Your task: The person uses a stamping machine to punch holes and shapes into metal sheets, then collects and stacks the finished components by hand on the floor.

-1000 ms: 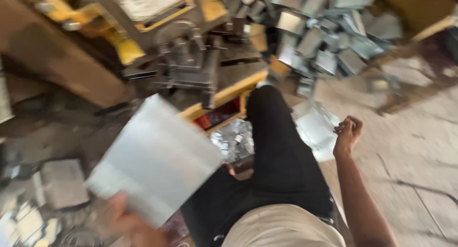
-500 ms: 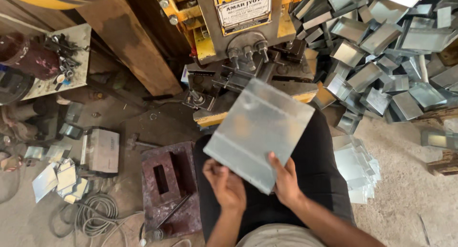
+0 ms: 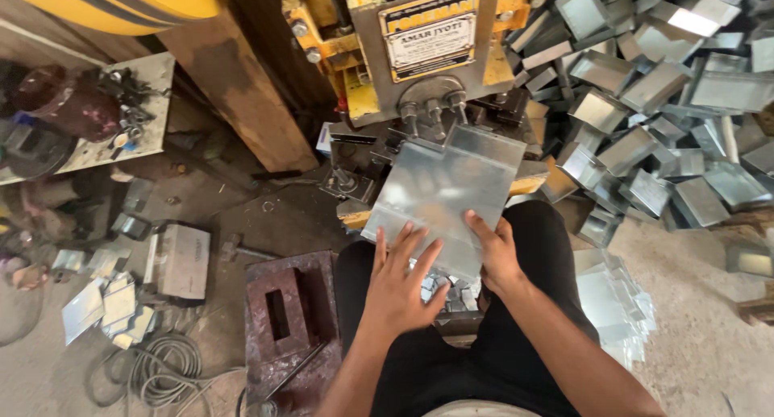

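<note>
A flat shiny metal sheet lies tilted toward the die area of a yellow and grey press machine. My left hand rests flat on the sheet's near left edge with fingers spread. My right hand grips the sheet's near right edge, thumb on top. The sheet's far edge is just under the press bolts. My legs in black trousers sit below the sheet.
A big heap of bent metal trays fills the right side. Flat sheets are stacked by my right leg. A dark red steel block with a slot, a coiled cable and scrap pieces lie at left.
The sheet has moved forward and down toward the press die. My left hand went from holding its near edge to lying flat on it. The view has steadied and come closer.
</note>
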